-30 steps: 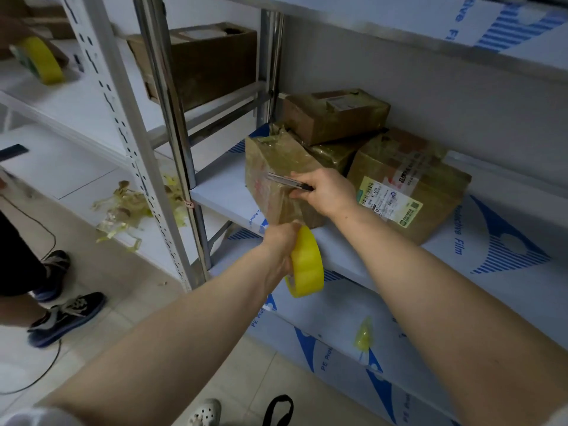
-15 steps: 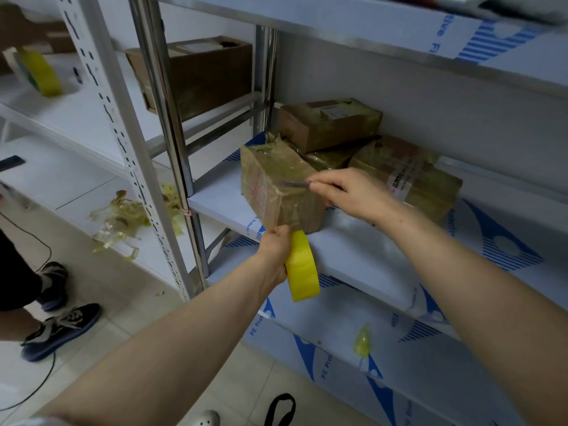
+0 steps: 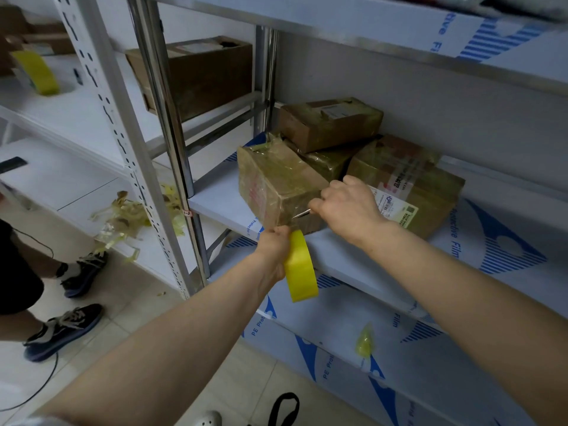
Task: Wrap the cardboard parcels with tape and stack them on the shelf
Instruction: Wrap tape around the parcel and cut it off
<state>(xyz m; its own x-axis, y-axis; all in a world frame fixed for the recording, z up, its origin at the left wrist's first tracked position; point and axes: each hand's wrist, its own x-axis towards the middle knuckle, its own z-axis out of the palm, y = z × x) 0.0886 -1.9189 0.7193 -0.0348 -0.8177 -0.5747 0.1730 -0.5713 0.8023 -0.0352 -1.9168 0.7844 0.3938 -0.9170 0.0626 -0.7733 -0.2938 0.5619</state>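
A tape-wrapped cardboard parcel (image 3: pixel 276 182) stands at the front edge of the white shelf (image 3: pixel 221 201). My left hand (image 3: pixel 275 250) grips a yellow tape roll (image 3: pixel 301 265) just below the parcel's front corner. A strip of tape runs from the roll up to the parcel. My right hand (image 3: pixel 347 207) holds a thin metal blade (image 3: pixel 301 213) whose tip touches the parcel's near face, right above the roll. Behind stand a small taped box (image 3: pixel 329 121) on another parcel, and a larger labelled parcel (image 3: pixel 408 182) to the right.
A steel upright (image 3: pixel 166 118) stands left of the parcel. A big brown box (image 3: pixel 199 75) and another yellow roll (image 3: pixel 37 72) sit on the neighbouring rack. Tape scraps (image 3: pixel 123 216) litter a low shelf. Another person's legs and shoes (image 3: pixel 64 327) stand at the left.
My right hand has moved down from the parcel's top to its front face with the blade. My left hand with the roll has stayed just below the parcel.
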